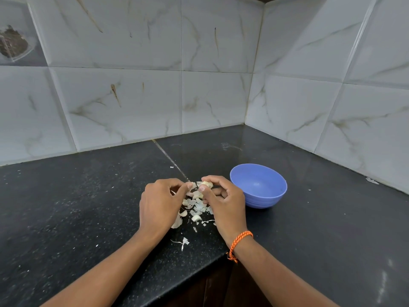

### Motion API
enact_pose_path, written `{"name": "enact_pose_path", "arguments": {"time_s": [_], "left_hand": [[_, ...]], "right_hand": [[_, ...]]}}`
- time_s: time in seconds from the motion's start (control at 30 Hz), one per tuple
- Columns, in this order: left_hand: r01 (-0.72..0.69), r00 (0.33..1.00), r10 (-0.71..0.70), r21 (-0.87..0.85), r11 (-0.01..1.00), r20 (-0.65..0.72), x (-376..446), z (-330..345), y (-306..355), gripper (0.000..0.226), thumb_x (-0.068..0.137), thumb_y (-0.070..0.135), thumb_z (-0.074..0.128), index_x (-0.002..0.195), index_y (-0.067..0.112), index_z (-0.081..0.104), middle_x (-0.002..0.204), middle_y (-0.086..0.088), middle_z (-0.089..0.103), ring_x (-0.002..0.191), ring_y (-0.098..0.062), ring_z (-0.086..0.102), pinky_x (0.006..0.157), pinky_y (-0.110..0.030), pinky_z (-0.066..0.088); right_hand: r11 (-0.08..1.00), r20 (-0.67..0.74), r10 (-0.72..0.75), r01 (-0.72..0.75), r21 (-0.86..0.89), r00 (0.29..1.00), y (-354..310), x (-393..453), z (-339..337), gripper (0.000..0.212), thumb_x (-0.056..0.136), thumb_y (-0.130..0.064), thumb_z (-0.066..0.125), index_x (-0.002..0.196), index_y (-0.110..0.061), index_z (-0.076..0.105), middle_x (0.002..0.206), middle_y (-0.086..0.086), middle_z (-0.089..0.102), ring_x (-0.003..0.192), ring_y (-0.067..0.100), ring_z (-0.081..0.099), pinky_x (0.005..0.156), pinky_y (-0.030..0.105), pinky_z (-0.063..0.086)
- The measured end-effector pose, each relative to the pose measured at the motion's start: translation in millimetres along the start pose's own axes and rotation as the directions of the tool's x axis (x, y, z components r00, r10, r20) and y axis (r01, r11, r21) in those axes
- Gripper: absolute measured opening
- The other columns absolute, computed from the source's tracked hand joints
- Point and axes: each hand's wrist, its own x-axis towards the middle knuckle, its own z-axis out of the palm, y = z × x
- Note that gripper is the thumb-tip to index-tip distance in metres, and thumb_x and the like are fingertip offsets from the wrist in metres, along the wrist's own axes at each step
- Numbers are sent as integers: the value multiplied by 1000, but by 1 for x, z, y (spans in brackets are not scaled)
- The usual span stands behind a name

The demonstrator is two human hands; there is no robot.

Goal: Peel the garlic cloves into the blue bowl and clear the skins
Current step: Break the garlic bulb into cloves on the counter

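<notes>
Some skins (197, 207) partly behind left hand (158, 203)

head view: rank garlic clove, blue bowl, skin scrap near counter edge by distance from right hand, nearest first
1. Garlic clove: pinched in the right hand itself.
2. Blue bowl: just right of the hand.
3. Skin scrap: near the counter edge, between the forearms.

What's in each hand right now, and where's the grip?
Right hand pinches a garlic clove round its sides with thumb and fingers. Left hand pinches loose skin coming off it.
</notes>
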Motion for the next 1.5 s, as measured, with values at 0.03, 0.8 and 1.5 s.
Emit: {"name": "enact_pose_path", "arguments": {"time_s": [0.03, 0.8, 1.5], "left_hand": [[-6, 1000, 6, -9, 1000, -8, 1, 0, -1, 15, 93, 47, 81, 80, 40, 80, 67, 22, 72, 63, -2, 70, 63, -37, 61], [-12, 971, 115, -438, 899, 210, -1, 0, 8, 13, 98, 33, 78, 108, 29, 85, 95, 10, 83, 88, -11, 78, 80, -28, 61], [49, 967, 89, -519, 853, 237, 0, 7, 2, 11, 102, 24, 74, 108, 16, 81, 93, -5, 82, 85, -23, 79, 78, -32, 65]], "right_hand": [[1000, 0, 5, -5, 7, 1000, 0, 0, 0, 12, 96, -18, 79, 107, -23, 79, 84, 1, 78, 77, 18, 76, 71, 29, 63], [1000, 23, -24, 24, 8, 999, 7, 3, 1, 27, 95, -15, 81, 120, -26, 79, 115, 1, 74, 94, 18, 78, 80, 34, 66], [992, 20, -88, 89, -86, 996, 1, -1, 3, 19, 93, -12, 82, 109, -21, 77, 95, -6, 75, 87, 15, 74, 75, 27, 64]]}}
